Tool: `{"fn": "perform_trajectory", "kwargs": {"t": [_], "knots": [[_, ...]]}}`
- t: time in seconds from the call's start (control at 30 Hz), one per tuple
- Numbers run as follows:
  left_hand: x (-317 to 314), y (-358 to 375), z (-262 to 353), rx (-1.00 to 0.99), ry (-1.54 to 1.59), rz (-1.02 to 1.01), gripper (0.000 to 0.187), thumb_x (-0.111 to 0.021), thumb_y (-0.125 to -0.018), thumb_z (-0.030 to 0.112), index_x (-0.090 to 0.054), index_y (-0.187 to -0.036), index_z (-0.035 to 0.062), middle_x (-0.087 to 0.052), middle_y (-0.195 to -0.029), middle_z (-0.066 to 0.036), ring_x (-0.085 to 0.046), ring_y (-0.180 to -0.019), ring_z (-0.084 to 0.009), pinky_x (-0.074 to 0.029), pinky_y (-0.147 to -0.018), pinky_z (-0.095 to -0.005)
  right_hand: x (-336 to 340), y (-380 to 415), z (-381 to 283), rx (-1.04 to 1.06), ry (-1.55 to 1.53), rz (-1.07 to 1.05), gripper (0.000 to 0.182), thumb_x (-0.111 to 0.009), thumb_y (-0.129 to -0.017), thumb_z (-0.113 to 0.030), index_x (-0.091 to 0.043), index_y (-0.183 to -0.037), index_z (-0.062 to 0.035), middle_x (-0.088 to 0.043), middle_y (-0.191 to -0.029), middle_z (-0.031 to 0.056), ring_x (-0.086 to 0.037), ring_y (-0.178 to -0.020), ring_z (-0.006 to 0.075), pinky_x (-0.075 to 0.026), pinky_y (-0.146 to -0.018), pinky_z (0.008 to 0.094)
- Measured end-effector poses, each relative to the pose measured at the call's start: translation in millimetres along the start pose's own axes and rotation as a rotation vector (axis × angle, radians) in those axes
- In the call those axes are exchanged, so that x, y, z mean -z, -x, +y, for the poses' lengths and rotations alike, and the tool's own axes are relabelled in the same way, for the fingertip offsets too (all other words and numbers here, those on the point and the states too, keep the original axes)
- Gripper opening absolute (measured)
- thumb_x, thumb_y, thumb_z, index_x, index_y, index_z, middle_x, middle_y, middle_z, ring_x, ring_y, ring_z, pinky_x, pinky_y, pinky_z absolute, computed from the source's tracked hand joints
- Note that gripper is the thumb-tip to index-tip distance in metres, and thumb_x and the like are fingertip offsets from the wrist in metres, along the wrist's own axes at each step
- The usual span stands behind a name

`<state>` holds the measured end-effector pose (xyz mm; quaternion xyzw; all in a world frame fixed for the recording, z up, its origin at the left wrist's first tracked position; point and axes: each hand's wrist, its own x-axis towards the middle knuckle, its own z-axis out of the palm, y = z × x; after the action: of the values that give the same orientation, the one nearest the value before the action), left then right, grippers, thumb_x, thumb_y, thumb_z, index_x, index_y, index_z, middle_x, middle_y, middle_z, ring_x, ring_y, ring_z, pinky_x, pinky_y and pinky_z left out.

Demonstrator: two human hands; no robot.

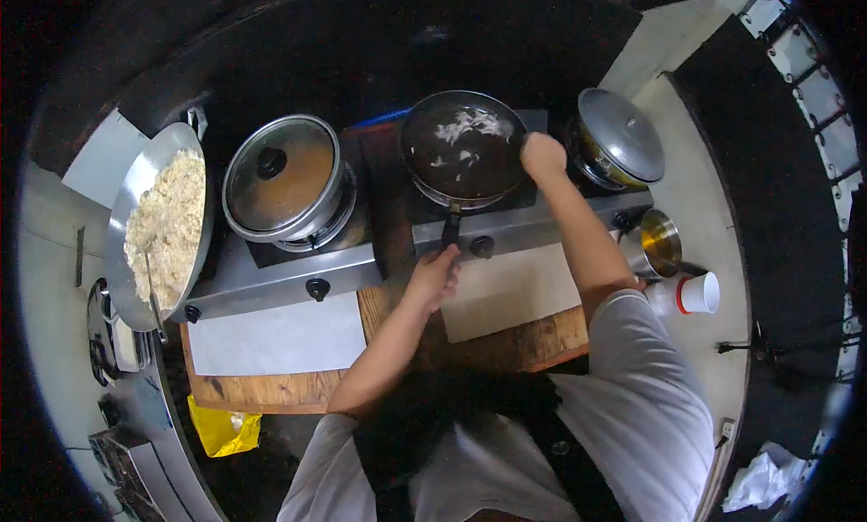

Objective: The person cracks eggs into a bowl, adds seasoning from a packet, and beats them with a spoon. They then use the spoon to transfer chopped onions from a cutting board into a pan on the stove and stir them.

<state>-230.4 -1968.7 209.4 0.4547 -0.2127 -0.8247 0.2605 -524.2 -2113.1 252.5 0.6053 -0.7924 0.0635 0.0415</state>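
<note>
A dark frying pan sits on the burner in the middle, with pale shredded pieces in its far half. My left hand is closed around the pan's black handle, which points towards me. Over the pan's right rim, my right hand is curled into a fist. Whatever it may hold is hidden from this view.
A pot with a glass lid stands on the left burner. Beyond it is a wide wok of rice-like food. A grey-lidded pot, a small pot of yellow liquid and a white cup are to the right.
</note>
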Motion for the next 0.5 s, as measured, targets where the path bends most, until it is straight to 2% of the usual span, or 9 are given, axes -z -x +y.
{"fn": "perform_trajectory", "kwargs": {"t": [0.07, 0.17, 0.23, 0.37, 0.43, 0.47, 0.5], "knots": [[-2, 1, 2, 0.001, 0.002, 0.006, 0.027, -0.065, -0.092, 0.035, -0.056, -0.102, 0.0122, -0.051, -0.068, 0.001, -0.040, -0.048, -0.0071, -0.028, -0.040, -0.0223, 0, 2, -17, 0.060, -0.047, -0.050, 0.025, -0.051, -0.087, -0.020, -0.072, -0.091, -0.0080, -0.070, -0.093, 0.0197, -0.068, -0.087, 0.0378, -0.054, -0.079, 0.0493], [1, 1, -1, 0.000, -0.003, 0.010, 0.027, -0.065, -0.092, 0.036, -0.056, -0.102, 0.0130, -0.051, -0.068, 0.001, -0.041, -0.049, -0.0070, -0.028, -0.040, -0.0221, -1, -9, -25, 0.070, -0.060, 0.007, 0.025, -0.051, -0.087, -0.021, -0.072, -0.091, -0.0076, -0.070, -0.093, 0.0195, -0.068, -0.088, 0.0379, -0.054, -0.080, 0.0490], [1, 1, 0, -0.007, -0.021, -0.004, 0.027, -0.066, -0.091, 0.036, -0.056, -0.102, 0.0135, -0.051, -0.069, 0.002, -0.041, -0.049, -0.0069, -0.028, -0.040, -0.0219, -1, -30, -20, -0.061, -0.040, -0.023, 0.026, -0.051, -0.089, -0.023, -0.073, -0.095, -0.0103, -0.070, -0.093, 0.0197, -0.068, -0.089, 0.0378, -0.054, -0.080, 0.0489], [2, -1, 1, 0.002, -0.007, 0.005, 0.027, -0.067, -0.091, 0.037, -0.056, -0.102, 0.0143, -0.051, -0.070, 0.002, -0.041, -0.049, -0.0065, -0.027, -0.040, -0.0218, -31, -47, -26, -0.005, -0.070, 0.022, 0.027, -0.051, -0.090, -0.025, -0.072, -0.100, -0.0112, -0.069, -0.094, 0.0196, -0.067, -0.088, 0.0378, -0.054, -0.079, 0.0488], [4, -1, -2, -0.001, 0.000, 0.006, 0.028, -0.067, -0.091, 0.037, -0.056, -0.102, 0.0144, -0.051, -0.070, 0.002, -0.041, -0.049, -0.0065, -0.027, -0.040, -0.0218, -41, -39, -37, 0.273, -0.072, 0.018, 0.026, -0.052, -0.090, -0.023, -0.072, -0.104, -0.0129, -0.070, -0.094, 0.0176, -0.067, -0.087, 0.0371, -0.053, -0.078, 0.0481], [3, 0, -1, 0.015, 0.001, 0.016, 0.028, -0.067, -0.091, 0.037, -0.056, -0.103, 0.0143, -0.051, -0.071, 0.002, -0.040, -0.049, -0.0066, -0.027, -0.040, -0.0218, -31, -29, -38, 0.272, -0.074, 0.014, 0.026, -0.052, -0.090, -0.023, -0.072, -0.104, -0.0129, -0.070, -0.094, 0.0176, -0.067, -0.087, 0.0371, -0.053, -0.078, 0.0481], [3, 1, 0, 0.032, 0.000, 0.026, 0.028, -0.067, -0.091, 0.037, -0.056, -0.103, 0.0143, -0.051, -0.071, 0.002, -0.040, -0.049, -0.0067, -0.026, -0.040, -0.0217, -5, -12, -41, 0.361, -0.107, 0.018, 0.025, -0.050, -0.090, -0.021, -0.072, -0.101, -0.0138, -0.070, -0.094, 0.0177, -0.067, -0.087, 0.0367, -0.054, -0.077, 0.0482]]}}
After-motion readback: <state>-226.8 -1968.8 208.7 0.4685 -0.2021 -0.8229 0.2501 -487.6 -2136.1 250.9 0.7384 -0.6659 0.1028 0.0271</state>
